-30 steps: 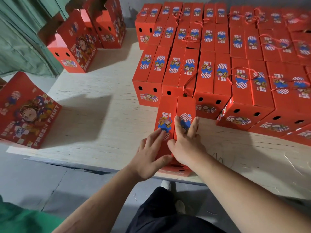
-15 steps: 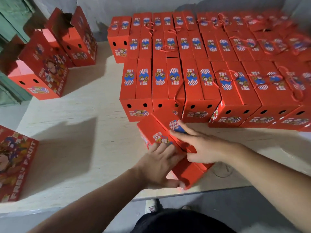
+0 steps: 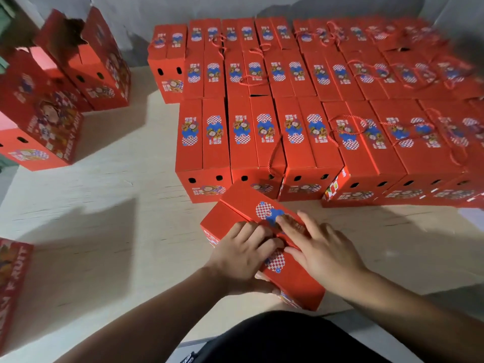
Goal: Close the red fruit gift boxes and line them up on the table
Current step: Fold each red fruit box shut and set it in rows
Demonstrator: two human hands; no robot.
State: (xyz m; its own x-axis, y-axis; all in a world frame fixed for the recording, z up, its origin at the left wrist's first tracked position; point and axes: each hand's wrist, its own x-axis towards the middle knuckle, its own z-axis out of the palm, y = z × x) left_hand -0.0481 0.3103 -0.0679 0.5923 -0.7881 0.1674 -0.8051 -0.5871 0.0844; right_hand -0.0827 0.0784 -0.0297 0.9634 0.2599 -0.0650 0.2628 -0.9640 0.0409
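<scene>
- Both hands are working one red gift box (image 3: 235, 205) at the near edge of the table (image 3: 104, 205), and it is sitting askew, its far corner almost touching the front row of closed boxes (image 3: 262, 142).
- The left hand (image 3: 243, 258) is lying on the top flaps with its fingers flat, while the thumb looks to be wrapping the near side; how firmly it is gripping, I cannot tell.
- The right hand (image 3: 322, 247) is pressing down with spread, straight fingers, right beside the left, so the two hands are close together over the seam.
- The step in hand, as I judge it: seating the flaps, then swinging the box square for the line.
- Doing it well means keeping steady downward pressure on both flaps so neither is springing up while the box is turning.
- The near end is overhanging the table edge, so pushing forward, not pulling back, is the safer call.
- Aiming the short end with the two holes outward is what matches the row.
- Watch the loose rope handle (image 3: 275, 155) dangling off the front row; it could be getting trapped between boxes.
- Open boxes (image 3: 86, 64) are waiting at the left.
</scene>
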